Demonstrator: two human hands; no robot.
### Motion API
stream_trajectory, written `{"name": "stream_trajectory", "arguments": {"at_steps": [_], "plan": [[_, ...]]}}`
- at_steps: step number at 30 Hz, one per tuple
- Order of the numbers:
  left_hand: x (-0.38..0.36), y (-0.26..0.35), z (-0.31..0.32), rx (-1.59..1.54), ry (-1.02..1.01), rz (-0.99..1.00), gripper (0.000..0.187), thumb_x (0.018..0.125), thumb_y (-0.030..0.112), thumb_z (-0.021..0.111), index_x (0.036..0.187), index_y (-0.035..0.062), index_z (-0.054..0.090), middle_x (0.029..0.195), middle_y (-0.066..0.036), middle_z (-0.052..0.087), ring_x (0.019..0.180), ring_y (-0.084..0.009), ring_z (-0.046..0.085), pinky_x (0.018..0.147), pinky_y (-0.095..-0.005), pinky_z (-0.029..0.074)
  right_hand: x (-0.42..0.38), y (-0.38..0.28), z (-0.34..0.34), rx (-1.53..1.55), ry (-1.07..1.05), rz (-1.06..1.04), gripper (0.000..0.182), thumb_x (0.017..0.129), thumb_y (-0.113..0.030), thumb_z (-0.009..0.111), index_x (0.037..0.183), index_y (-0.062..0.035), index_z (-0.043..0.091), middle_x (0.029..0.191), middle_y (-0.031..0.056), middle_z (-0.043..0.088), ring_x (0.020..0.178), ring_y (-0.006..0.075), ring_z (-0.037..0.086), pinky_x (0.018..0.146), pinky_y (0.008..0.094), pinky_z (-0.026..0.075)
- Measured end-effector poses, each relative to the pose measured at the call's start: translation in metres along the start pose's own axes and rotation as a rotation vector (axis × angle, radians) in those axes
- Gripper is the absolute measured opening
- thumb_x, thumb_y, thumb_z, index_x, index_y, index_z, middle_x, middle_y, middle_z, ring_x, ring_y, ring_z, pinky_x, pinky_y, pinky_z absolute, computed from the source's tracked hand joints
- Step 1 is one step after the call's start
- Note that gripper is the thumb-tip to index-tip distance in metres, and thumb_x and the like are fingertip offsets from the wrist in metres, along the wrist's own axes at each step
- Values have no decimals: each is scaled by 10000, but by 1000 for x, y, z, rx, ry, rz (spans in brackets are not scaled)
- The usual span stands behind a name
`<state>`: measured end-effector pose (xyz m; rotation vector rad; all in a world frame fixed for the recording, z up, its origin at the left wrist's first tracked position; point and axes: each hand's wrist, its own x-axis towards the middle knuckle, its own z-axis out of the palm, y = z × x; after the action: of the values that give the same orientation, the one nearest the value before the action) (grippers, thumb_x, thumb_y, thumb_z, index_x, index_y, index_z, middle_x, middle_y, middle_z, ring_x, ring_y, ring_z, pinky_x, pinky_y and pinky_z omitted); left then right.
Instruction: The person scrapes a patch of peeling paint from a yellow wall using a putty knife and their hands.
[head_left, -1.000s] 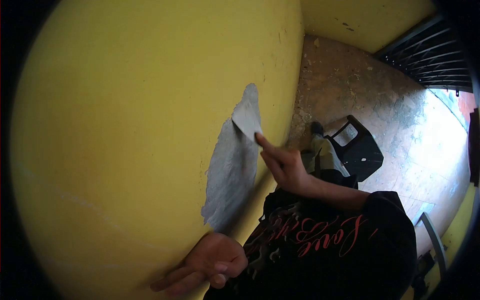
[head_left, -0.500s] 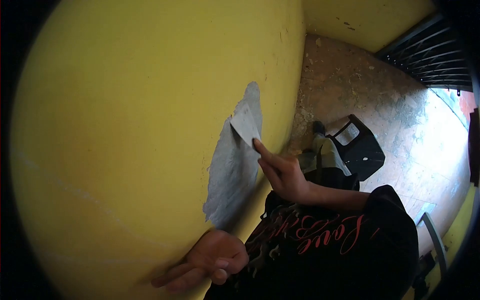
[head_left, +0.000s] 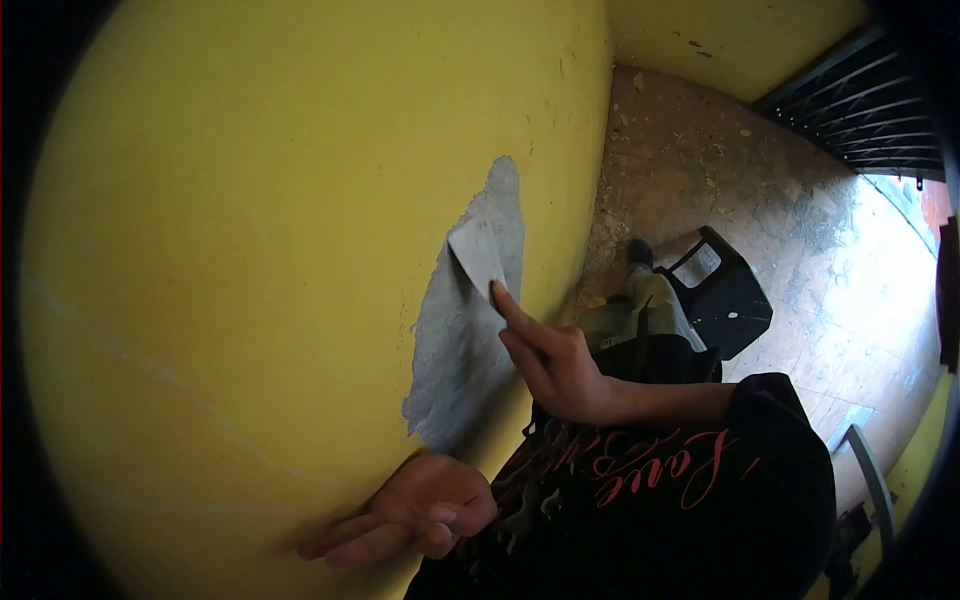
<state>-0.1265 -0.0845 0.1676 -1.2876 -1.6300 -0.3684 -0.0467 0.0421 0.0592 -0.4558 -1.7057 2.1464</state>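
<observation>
My right hand (head_left: 560, 372) grips a flat, pale scraper (head_left: 477, 255), with its index finger stretched along the blade and the handle hidden in the palm. The blade's wide edge lies against a grey bare patch (head_left: 455, 350) with ragged borders, right by its left rim. Yellow paint on the wall (head_left: 250, 250) surrounds this patch. Lower down, my left hand (head_left: 430, 510) is beside the wall below the patch, palm turned up. Some of its fingers are stretched out and others loosely bent, with nothing in them.
A black plastic stool or chair (head_left: 725, 300) stands on the tiled floor (head_left: 690, 150) beside my legs (head_left: 655, 300). Flakes and debris litter the floor along the wall. A dark metal grille (head_left: 860, 100) is at upper right, and a grey metal bar (head_left: 872, 480) at lower right.
My right hand and the scraper have moved slightly left across the grey patch, closer to its left rim. My left hand stays almost where it was.
</observation>
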Motion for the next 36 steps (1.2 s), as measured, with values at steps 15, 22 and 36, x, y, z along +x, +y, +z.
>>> {"name": "stream_trajectory", "arguments": {"at_steps": [15,22,36], "plan": [[-27,-3,-19,45,-41,-7,444,917,270,273,1308,243,480,1554,-303,63,1402,-565,-43,1078,-739,-46,10,16,17,-1,43,-61,526,946,-20,524,1447,0,365,655,145,560,561,86,475,575,256,441],[-24,2,-18,17,-32,-62,456,920,290,277,1328,252,478,1556,-301,59,1401,-570,-31,1076,-744,-20,7,14,12,-108,-2,-74,584,948,-54,515,1488,-45,292,603,215,531,513,327,562,554,359,458],[-9,-6,-13,1,-69,17,444,919,297,276,1305,256,492,1554,-303,69,1399,-574,-28,1074,-745,-24,3,-6,13,-31,54,-70,575,960,-38,478,1492,-16,263,642,143,486,554,196,490,550,310,430]]}}
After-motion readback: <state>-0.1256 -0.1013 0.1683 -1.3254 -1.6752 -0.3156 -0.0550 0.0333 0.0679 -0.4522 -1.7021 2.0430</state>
